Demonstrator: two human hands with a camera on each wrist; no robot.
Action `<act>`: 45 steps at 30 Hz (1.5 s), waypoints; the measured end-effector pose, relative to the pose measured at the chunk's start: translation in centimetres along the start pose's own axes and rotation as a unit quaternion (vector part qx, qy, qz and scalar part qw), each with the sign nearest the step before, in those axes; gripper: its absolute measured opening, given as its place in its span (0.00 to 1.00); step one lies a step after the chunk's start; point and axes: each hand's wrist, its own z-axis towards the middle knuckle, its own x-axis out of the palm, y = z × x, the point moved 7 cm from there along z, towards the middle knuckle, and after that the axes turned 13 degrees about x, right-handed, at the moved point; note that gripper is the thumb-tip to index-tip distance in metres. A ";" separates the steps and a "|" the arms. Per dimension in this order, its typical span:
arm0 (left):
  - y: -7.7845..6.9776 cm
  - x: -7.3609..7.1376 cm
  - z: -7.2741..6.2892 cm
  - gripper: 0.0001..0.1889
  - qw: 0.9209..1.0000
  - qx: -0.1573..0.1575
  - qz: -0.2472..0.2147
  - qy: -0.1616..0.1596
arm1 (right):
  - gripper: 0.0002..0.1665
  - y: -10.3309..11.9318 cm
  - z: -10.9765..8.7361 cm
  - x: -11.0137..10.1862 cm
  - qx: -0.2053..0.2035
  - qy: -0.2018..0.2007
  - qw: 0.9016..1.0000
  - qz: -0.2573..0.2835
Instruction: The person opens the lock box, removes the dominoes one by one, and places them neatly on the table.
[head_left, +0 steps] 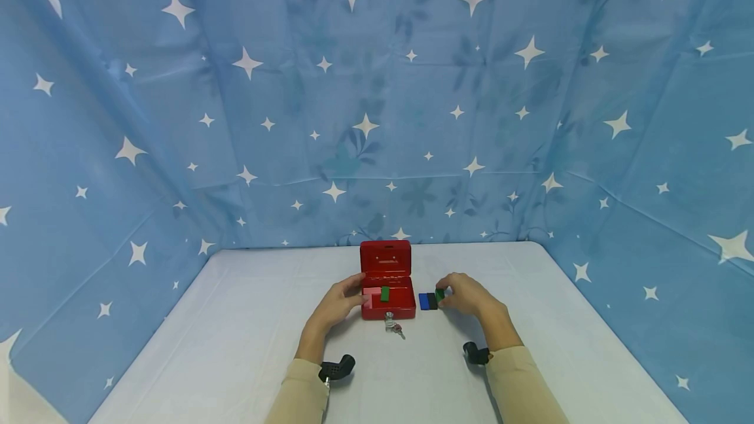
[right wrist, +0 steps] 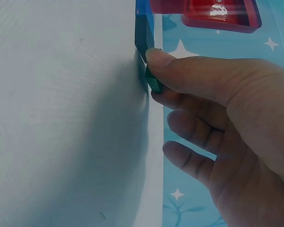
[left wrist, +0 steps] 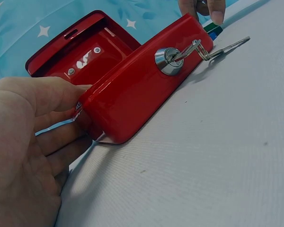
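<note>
A red metal cash box (head_left: pixel 400 311) stands on the table with its lid (head_left: pixel 385 258) raised at the back. Pink blocks (head_left: pixel 372 291) and a green block (head_left: pixel 385 294) lie inside. My left hand (head_left: pixel 334 306) grips the box's left side, thumb over the rim and fingers along the outer wall. To the right of the box, my right hand (head_left: pixel 468 294) pinches another green block (right wrist: pixel 154 84) between thumb and index finger. A black block (head_left: pixel 432 301) and a blue block (head_left: pixel 423 301) lie side by side just left of that one.
From the lock (left wrist: pixel 169 61) on the box's front hang keys (left wrist: pixel 229 48) on a ring, reaching the table in front. Wrist cameras (head_left: pixel 338 368) are strapped to both forearms. Blue star-printed curtains (head_left: pixel 377 97) enclose the white table (head_left: pixel 235 345) at the back and sides.
</note>
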 end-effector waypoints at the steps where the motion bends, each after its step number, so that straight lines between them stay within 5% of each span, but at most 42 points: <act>1: 0.0 0.0 0.0 0.34 1.000 0.000 -0.001 0.001 | 0.22 0.0 0.0 0.0 0.000 0.001 1.000 0.000; 45: -0.2 0.0 0.1 0.33 1.000 0.003 0.003 -0.002 | 0.25 0.1 -0.4 0.1 0.004 0.000 1.000 0.000</act>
